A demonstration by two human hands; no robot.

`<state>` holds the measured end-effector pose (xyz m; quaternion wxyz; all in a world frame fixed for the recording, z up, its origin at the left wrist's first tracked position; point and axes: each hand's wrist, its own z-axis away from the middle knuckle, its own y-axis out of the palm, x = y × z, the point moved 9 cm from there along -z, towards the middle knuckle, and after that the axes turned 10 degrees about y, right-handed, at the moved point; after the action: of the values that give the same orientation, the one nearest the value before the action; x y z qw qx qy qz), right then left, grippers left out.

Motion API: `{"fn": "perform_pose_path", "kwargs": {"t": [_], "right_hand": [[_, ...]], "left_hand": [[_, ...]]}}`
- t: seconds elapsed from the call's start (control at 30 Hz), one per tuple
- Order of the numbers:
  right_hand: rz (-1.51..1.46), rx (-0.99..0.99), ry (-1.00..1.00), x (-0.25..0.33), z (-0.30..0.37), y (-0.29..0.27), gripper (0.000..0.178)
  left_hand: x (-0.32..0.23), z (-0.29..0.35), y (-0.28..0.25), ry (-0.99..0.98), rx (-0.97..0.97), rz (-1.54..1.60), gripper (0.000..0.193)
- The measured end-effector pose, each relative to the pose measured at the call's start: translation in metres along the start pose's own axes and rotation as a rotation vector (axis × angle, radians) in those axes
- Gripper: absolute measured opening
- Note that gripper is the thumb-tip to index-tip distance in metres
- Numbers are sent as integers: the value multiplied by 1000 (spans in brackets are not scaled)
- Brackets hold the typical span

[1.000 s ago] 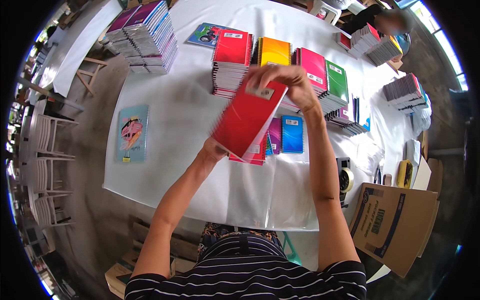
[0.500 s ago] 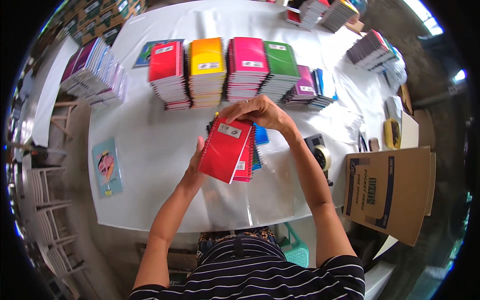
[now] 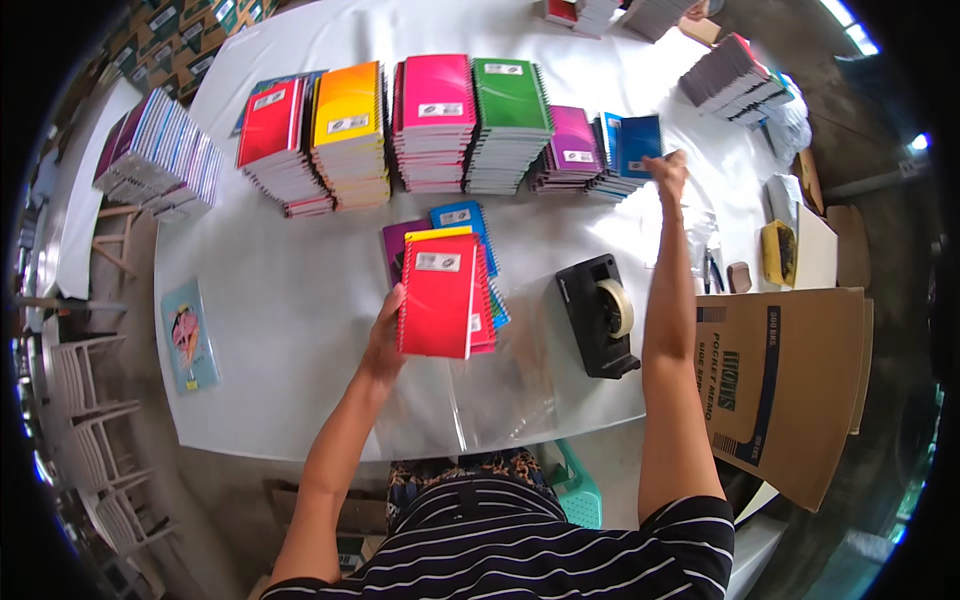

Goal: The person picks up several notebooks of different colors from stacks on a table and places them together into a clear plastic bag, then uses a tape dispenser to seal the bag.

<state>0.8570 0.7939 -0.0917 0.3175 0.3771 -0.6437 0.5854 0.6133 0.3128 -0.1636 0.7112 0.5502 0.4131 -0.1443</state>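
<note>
My left hand (image 3: 385, 335) grips a red spiral notebook (image 3: 436, 305) by its left edge, thumb up along the side and the other fingers hidden underneath. Under it show the edges of more notebooks: a yellow one, a purple one (image 3: 396, 240) and a blue one (image 3: 462, 222). Reaching far out to the right, my right hand (image 3: 670, 175) pinches the corner of a blue notebook (image 3: 639, 140), which sits askew on the short blue stack (image 3: 610, 187).
Stacks of red (image 3: 270, 125), yellow (image 3: 347, 105), pink (image 3: 433, 92), green (image 3: 510, 97) and purple (image 3: 572, 140) notebooks line the far side. A tape dispenser (image 3: 590, 320), clear plastic sheets (image 3: 500, 395) and an open carton (image 3: 790, 380) lie nearer. One light-blue notebook (image 3: 190, 335) lies left.
My right hand has left the red notebook and moved right and away to the blue stack, taking hold of a blue notebook. My left hand still holds the notebooks, now more upright in view.
</note>
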Motion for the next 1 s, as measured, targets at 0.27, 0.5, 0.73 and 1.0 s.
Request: {"fn": "perform_pose_path", "kwargs": {"t": [0.27,0.5,0.73,1.0], "right_hand": [[-385,743,235,96,366,59,36],[-429,1290,489,47,430,105,73],[-499,1182,239,22,475,120,74],[-550,1151,-114,44,506,135,103]], "left_hand": [[2,11,-17,54,-151,197,67],[-25,41,36,-20,265,-343,118],[-39,101,-1,164,134,-863,145],[22,114,-53,369,83,-551,135]]}}
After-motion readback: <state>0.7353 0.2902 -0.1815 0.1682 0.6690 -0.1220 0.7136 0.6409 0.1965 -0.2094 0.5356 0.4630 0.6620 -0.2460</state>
